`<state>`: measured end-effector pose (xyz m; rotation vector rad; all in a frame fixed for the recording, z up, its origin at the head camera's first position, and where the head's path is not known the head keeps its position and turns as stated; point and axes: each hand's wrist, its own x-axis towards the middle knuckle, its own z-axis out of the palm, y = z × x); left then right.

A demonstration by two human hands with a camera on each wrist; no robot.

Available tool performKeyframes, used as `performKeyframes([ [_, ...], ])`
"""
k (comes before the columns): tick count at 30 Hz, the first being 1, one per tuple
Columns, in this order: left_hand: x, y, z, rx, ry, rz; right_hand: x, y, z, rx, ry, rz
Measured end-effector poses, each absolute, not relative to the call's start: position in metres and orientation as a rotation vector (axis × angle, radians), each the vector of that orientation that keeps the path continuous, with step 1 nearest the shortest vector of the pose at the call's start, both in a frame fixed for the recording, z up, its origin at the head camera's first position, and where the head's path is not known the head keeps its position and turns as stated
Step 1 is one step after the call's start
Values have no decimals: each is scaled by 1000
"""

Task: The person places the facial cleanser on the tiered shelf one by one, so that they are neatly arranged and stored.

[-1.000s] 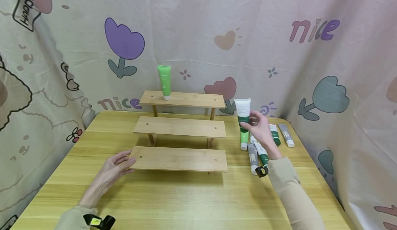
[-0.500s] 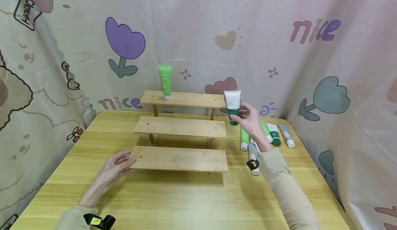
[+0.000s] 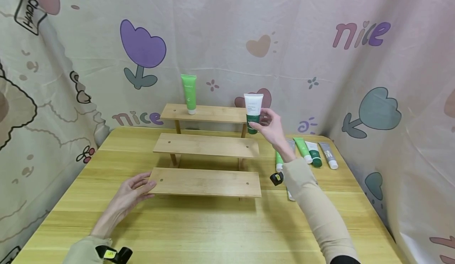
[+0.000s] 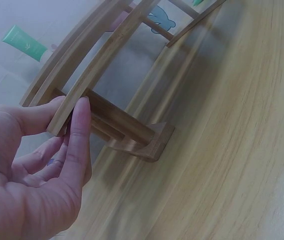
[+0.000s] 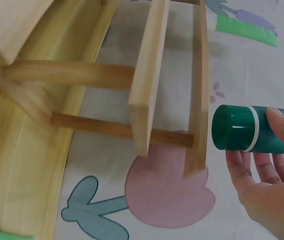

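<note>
The right hand (image 3: 271,127) pinches the white-and-green tube (image 3: 253,105), cap (image 5: 231,127) down, near the right end of the top shelf (image 3: 213,114); the left hand (image 3: 133,189) grips the bottom shelf (image 3: 206,182). Set half off that end, it could topple.

In the head view, a pale cloth (image 3: 213,27) with drawings hangs across the top and down both sides; a purple flower (image 3: 143,47) is at upper left; the word "nice" (image 3: 361,36) is at upper right; a blue-gray flower (image 3: 378,109) is near the right side; a yellow wooden table (image 3: 199,232) fills the bottom middle.
</note>
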<state>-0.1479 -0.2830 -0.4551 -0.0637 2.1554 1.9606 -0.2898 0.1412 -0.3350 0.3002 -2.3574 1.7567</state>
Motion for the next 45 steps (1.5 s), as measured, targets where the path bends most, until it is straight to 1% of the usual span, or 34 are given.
performKeyframes([
  [24, -148, -285, -456, -38, 2124, 1995, -326, 86, -316, 343, -2284, 1808],
  [45, -149, -285, -456, -46, 2136, 1983, -348, 52, -320, 356, -2266, 1810],
])
